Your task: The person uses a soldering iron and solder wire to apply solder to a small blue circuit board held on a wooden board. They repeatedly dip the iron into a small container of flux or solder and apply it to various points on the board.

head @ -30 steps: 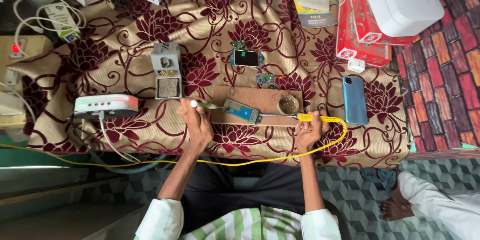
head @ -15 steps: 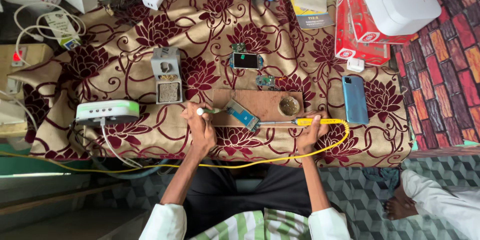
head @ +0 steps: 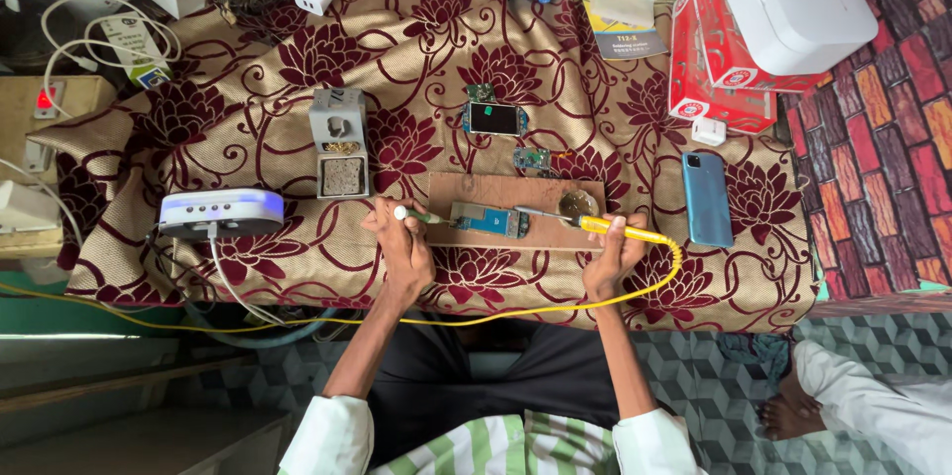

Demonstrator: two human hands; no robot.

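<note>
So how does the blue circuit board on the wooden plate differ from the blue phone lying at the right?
The blue circuit board is smaller and lies crosswise on the brown wooden plate; the blue phone is larger and lies lengthwise on the flowered cloth. The left hand and right hand bring tools to the board; nothing touches the phone. Both are blue, flat and oblong.

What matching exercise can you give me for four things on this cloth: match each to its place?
Things:
1. soldering iron
2. blue smartphone
3. circuit board
4. white device with lit front

Places:
A. on the wooden board
B. left of the left hand
C. in the right hand
D. flat on the cloth, right of the wooden board

Pairs: 1-C, 2-D, 3-A, 4-B
</note>
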